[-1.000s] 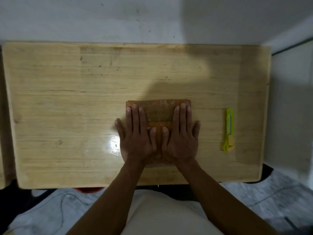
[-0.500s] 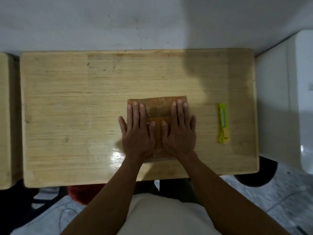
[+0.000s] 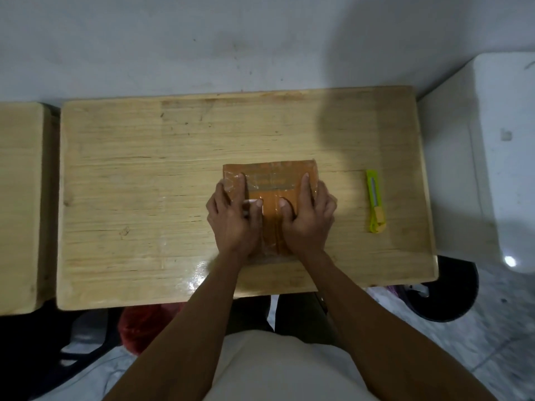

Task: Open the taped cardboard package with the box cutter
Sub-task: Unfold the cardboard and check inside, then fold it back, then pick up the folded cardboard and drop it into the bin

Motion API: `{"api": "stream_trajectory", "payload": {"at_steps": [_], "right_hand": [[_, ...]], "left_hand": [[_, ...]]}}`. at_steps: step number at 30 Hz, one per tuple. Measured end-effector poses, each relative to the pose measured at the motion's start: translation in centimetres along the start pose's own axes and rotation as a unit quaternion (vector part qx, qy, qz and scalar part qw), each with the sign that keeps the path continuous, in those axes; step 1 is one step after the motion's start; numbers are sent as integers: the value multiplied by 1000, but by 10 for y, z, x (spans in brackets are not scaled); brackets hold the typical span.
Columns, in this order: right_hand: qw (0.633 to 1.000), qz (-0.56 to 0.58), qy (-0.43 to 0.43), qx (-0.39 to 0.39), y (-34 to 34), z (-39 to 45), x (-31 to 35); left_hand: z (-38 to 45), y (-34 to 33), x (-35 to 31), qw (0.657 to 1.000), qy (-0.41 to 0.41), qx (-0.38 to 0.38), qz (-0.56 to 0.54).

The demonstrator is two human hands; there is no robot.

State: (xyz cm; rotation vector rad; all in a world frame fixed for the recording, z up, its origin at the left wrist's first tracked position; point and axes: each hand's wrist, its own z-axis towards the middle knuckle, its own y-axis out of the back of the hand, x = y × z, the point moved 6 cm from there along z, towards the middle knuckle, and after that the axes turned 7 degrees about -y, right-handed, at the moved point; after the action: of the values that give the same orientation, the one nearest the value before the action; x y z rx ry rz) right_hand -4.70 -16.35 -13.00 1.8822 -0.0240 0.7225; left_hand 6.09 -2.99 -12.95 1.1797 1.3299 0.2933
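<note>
A flat brown cardboard package [image 3: 272, 176], wrapped in shiny clear tape, lies right of centre on the wooden table [image 3: 139, 183]. My left hand [image 3: 231, 218] clasps its left side, thumb on top and fingers curled over the edge. On the opposite side my right hand [image 3: 308, 218] grips the same way. The hands hide the near half of the package. A yellow-green box cutter [image 3: 375, 202] lies lengthwise on the table to the right of the package, a short gap from my right hand and untouched. Its blade end is not discernible.
A second wooden table [image 3: 20, 204] adjoins on the left. A white cabinet-like block [image 3: 492, 157] stands close to the table's right edge. On the floor are a black round object [image 3: 445, 296] and something red [image 3: 144, 322]. A wall runs behind.
Both hands lay flat, side by side on top of the package. They have slid apart to its left and right edges and curled around them. The camera view pulled back.
</note>
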Motion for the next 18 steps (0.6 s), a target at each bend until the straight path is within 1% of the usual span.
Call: {"api": "stream_trajectory", "payload": {"at_steps": [2, 6, 9, 11, 13, 14, 18], "right_hand": [[999, 39, -8, 7, 4, 3, -1], [993, 102, -56, 38, 9, 3, -7], [984, 157, -66, 48, 23, -2, -7], [978, 181, -75, 73, 34, -6, -5], [975, 185, -76, 97, 46, -14, 0], [978, 175, -71, 94, 54, -17, 3], [990, 119, -62, 32, 91, -29, 8]], "left_hand": [[2, 4, 0, 999, 4, 3, -52], [3, 17, -4, 992, -22, 0, -128], [-3, 26, -6, 987, -3, 5, -162], [-10, 33, -11, 984, 14, 9, -180], [-15, 43, -23, 984, 5, 8, -179], [-17, 47, -30, 985, -5, 7, -174], [-18, 62, -67, 990, -53, 14, -131]]}}
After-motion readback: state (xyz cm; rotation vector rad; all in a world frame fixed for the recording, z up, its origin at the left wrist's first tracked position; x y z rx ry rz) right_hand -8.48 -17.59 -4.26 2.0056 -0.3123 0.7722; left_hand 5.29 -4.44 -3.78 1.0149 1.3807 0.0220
